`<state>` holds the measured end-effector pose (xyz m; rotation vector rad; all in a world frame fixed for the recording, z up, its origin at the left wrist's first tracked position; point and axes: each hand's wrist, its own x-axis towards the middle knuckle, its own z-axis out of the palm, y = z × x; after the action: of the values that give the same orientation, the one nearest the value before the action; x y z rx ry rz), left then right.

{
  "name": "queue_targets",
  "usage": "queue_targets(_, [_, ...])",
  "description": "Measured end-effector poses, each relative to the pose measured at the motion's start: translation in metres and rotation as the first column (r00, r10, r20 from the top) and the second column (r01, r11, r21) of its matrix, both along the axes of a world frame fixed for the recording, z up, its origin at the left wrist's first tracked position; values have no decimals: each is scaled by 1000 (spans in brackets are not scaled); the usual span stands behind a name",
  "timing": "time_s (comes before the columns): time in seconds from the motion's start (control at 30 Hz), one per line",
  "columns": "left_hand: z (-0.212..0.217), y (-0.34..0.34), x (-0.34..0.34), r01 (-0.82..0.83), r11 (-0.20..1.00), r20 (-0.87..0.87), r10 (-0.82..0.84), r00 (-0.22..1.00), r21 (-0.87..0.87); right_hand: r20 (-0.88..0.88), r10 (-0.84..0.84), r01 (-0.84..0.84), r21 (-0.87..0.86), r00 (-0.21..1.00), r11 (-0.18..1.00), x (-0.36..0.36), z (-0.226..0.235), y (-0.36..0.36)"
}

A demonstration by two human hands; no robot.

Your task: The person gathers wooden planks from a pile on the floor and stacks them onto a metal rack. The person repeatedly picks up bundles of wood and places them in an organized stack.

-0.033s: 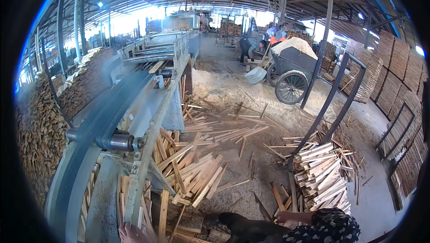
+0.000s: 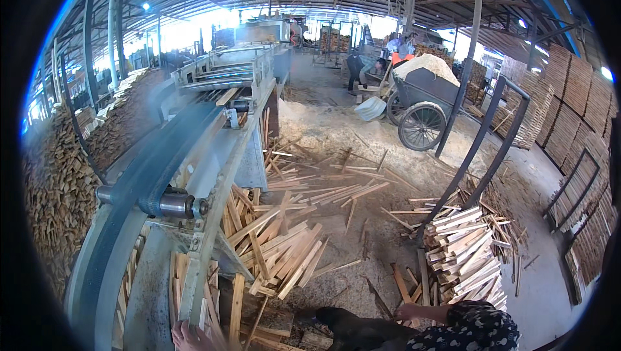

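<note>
Wood strips (image 2: 278,254) lie in a loose heap at the lower centre of the frame, spilled below the end of the conveyor belt (image 2: 162,163) that runs from the lower left up toward the middle. Your left hand (image 2: 187,337) sits at the very bottom edge, fingers curled against the strips standing beside the conveyor's metal frame (image 2: 213,222); whether it actually grips one is hidden by the frame edge, so I cannot tell. Your right hand (image 2: 406,313), low and right of centre, rests with its fingers together just beside the stacked bundle of strips (image 2: 462,254), which leans against the dark curved rack (image 2: 479,150); whether it holds anything I cannot tell either.

If you gather from the heap, take strips that lie parallel, so they come away flat and do not snag crossed pieces. Keep your left fingers clear of the roller (image 2: 178,205) at the belt's end. Lay each strip lengthwise with those already on the bundle, ends flush, or the stack may slide off the rack's open side. Watch for splintered ends on bare skin.
</note>
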<state>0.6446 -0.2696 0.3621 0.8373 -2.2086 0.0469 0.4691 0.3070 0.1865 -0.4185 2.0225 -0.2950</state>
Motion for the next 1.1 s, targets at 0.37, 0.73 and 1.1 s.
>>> queue_targets(0.37, [7, 5, -2, -196, 977, 120, 185, 975, 89, -93, 79, -111, -419, 993, 901, -89, 2, -215])
queue_targets(0.73, [-5, -8, 3, -125, 964, 241, 68, 968, 233, -211, 352, -397, -672, 912, 625, -77, 34, -311])
queue_targets(1.1, [-27, -41, 7, -52, 912, 205, -35, 978, 407, -243, 700, -727, -396, 672, 561, 18, 82, -275])
